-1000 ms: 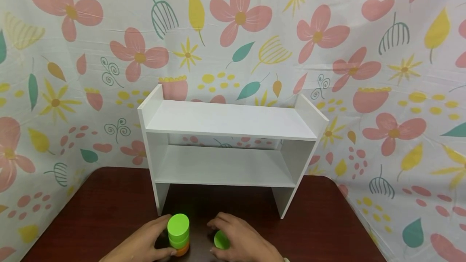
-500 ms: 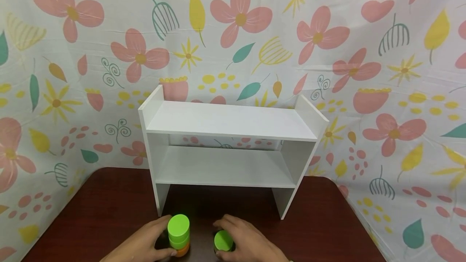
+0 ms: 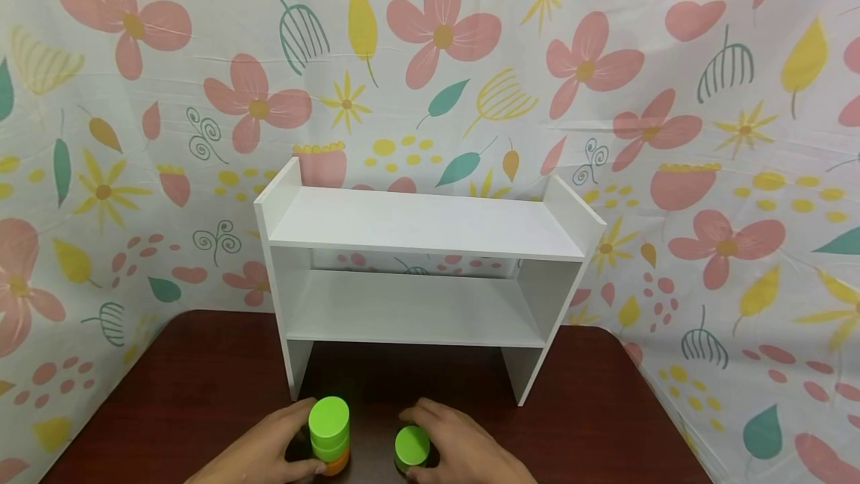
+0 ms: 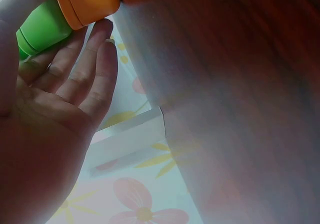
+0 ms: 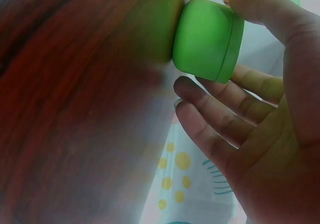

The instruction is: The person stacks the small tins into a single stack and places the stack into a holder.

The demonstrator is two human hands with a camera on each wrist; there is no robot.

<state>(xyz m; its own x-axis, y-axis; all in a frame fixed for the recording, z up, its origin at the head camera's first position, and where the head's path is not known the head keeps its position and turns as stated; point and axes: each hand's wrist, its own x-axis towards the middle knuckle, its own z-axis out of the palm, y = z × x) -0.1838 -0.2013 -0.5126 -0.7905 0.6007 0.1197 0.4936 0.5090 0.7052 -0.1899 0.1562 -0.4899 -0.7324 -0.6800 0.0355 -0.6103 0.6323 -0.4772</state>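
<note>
Green jar (image 3: 329, 424) stood upright on an orange jar (image 3: 339, 463) beside the left hand (image 3: 269, 445).
A lidded second green jar (image 3: 411, 445) sat between the right hand's (image 3: 466, 445) thumb and fingers.

- We see a white shelf unit (image 3: 416, 224) standing upright in the middle, its two side panels resting on the table.
- We count two level boards: a bright upper board (image 3: 430, 219), with the side panels rising above it, and a greyer lower board (image 3: 416, 308).
- Between the boards, we glimpse printed cloth behind the unit.
- Beneath everything is a dark reddish-brown table (image 3: 168, 387) with rounded far corners; we find its streaky grain blurred in both wrist views.
- Behind the table hangs a slightly wrinkled white cloth (image 3: 376, 114), on which we find pink flowers (image 3: 443, 36), yellow leaves (image 3: 363, 17) and green leaves (image 3: 448, 98).
</note>
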